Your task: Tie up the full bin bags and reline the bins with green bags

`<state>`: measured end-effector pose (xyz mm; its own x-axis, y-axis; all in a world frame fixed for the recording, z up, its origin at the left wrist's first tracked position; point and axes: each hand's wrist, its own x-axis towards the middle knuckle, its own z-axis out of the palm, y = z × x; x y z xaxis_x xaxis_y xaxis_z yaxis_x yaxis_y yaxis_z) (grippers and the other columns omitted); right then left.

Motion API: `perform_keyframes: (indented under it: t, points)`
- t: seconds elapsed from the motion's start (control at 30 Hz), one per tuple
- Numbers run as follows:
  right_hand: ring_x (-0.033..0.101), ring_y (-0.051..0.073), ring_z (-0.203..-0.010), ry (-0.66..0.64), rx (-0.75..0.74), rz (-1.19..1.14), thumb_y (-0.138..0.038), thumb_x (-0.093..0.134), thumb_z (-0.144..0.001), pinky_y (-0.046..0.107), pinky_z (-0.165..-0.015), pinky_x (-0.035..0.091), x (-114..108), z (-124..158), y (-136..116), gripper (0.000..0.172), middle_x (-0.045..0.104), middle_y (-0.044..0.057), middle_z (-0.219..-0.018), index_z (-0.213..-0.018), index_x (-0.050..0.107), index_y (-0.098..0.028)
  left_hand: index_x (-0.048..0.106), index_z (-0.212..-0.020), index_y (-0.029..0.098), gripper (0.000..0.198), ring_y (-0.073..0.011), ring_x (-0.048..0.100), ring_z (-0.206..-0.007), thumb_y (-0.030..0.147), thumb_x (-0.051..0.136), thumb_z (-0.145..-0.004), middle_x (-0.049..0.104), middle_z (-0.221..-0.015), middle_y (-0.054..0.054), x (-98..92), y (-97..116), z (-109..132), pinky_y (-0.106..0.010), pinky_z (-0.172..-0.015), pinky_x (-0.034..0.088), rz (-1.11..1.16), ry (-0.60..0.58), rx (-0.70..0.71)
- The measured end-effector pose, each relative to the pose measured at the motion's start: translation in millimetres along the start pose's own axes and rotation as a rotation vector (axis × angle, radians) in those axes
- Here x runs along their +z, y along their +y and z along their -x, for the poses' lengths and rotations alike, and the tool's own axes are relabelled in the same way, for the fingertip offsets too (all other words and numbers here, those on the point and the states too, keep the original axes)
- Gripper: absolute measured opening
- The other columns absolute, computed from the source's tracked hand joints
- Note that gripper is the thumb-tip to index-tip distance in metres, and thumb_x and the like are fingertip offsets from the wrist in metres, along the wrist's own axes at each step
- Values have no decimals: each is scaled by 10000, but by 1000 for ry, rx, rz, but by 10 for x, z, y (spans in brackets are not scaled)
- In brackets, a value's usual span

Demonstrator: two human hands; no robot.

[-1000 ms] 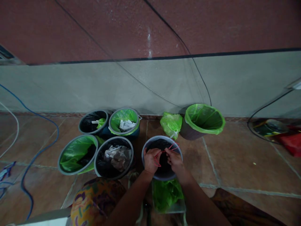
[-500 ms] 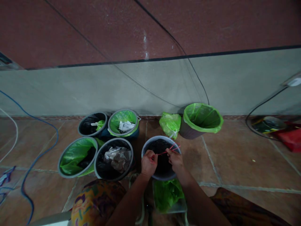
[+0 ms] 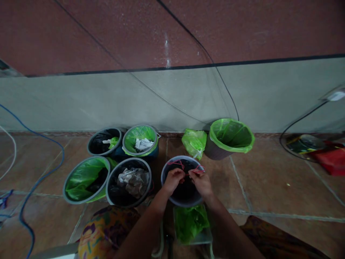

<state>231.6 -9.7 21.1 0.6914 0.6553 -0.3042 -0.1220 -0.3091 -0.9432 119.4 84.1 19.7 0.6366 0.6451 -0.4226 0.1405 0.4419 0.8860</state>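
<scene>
Over a grey-rimmed bin (image 3: 164,163) with a dark inside, my two hands are close together. My left hand (image 3: 174,180) pinches a thin red string (image 3: 176,163), part of which loops up above the fingers. My right hand (image 3: 198,180) is also closed on the red string, with loops of it sticking out past the knuckles at the bin's right rim. Between the fingertips only a short bit of string shows. Just below the bin, a clear tray (image 3: 203,237) holds crumpled green plastic bags (image 3: 190,223).
Left stand several lined bins, one with crumpled paper (image 3: 134,181), another with white paper (image 3: 143,144). A tied green bag (image 3: 194,142) and a green-lined bin (image 3: 231,135) are near the wall. A blue hose (image 3: 43,180) crosses the tiled floor; a red object (image 3: 330,160) lies far right.
My hands have come closer together, and the string once stretched between them now bends up in loops on both sides. The view has shifted slightly.
</scene>
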Motion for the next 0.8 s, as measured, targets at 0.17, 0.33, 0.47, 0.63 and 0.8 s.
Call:
perform_keyframes:
  t: [0.17,0.33,0.47,0.63,0.8]
  points:
    - [666,204,-799,-261,-280,498,-317,533,-867,348,-816,488,13,30,-338,241,733,68,-821,-790,723,-191,721,-796,152,240,-169,640,-768,265,826,-612,728,-803,-31,21,-61,-10,-295,-772,499,-49,-196,189]
    - [665,188,-989,-303,-343,427,-111,526,-768,325,-894,509,64,-141,-347,433,722,76,-1105,-1167,676,-191,681,-784,161,228,-142,577,-662,387,710,-775,657,-706,-11,-22,-167,-56,-276,-660,465,-173,-173,188]
    - [646,190,-1098,-349,-257,445,-26,451,-715,356,-998,481,2,-246,-173,577,677,97,-1268,-1238,642,-176,622,-772,181,181,-120,547,-626,354,670,-796,597,-690,15,-69,-204,-73,-255,-622,466,-221,-171,187]
    - [670,173,-946,-499,-276,515,-23,416,-741,297,-894,495,-49,-176,-85,515,737,76,-1072,-1178,653,-155,584,-833,203,79,-111,555,-620,282,597,-831,593,-726,25,-58,-168,-34,-243,-610,478,-212,-157,204]
    - [667,195,-894,-411,-336,805,-123,438,-876,288,-823,458,-71,-83,-247,291,741,78,-934,-950,716,-168,598,-859,198,94,-110,586,-591,245,631,-784,625,-675,30,-30,-130,-15,-233,-585,484,-139,-76,124]
